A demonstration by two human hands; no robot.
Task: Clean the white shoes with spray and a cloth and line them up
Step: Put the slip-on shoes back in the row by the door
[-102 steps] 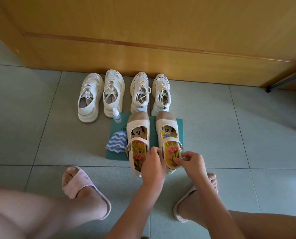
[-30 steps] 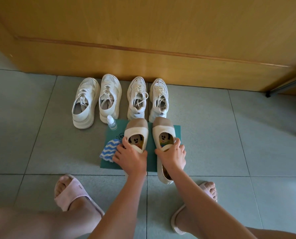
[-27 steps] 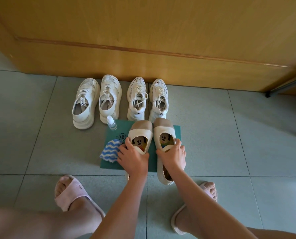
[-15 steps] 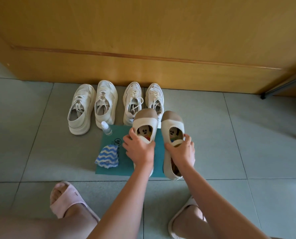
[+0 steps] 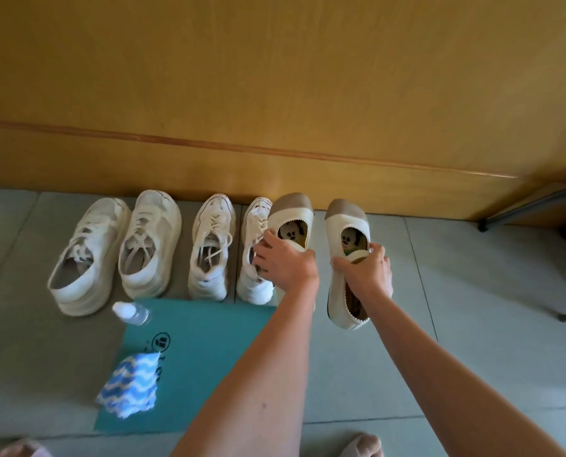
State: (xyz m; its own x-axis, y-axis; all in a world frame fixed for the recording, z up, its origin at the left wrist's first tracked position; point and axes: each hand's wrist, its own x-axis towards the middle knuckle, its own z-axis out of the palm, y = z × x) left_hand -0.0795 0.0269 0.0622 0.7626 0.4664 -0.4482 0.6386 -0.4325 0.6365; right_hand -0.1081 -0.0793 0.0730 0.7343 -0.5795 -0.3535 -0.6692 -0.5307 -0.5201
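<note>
My left hand (image 5: 286, 263) grips one cream strap shoe with a tan toe (image 5: 291, 211). My right hand (image 5: 365, 270) grips its mate (image 5: 345, 222). Both are held at the right end of the shoe row, toes toward the wooden panel; whether they touch the floor I cannot tell. Several white sneakers stand in that row: a chunky pair (image 5: 87, 255) (image 5: 149, 239) and a laced pair (image 5: 210, 245) (image 5: 253, 232). A small spray bottle (image 5: 131, 312) lies at the teal mat's far left corner. A blue-and-white wavy cloth (image 5: 128, 385) sits on the mat's left side.
The teal mat (image 5: 205, 344) lies on grey floor tiles in front of the sneakers. A wooden panel (image 5: 275, 94) runs along the back. Metal furniture legs (image 5: 532, 206) stand at the far right. Pink slippers (image 5: 360, 445) on the person's feet show at the bottom edge.
Both hands took hold of the strap shoes on the teal mat, lifted them and carried them forward and right to the end of the sneaker row. The mat's middle is now bare.
</note>
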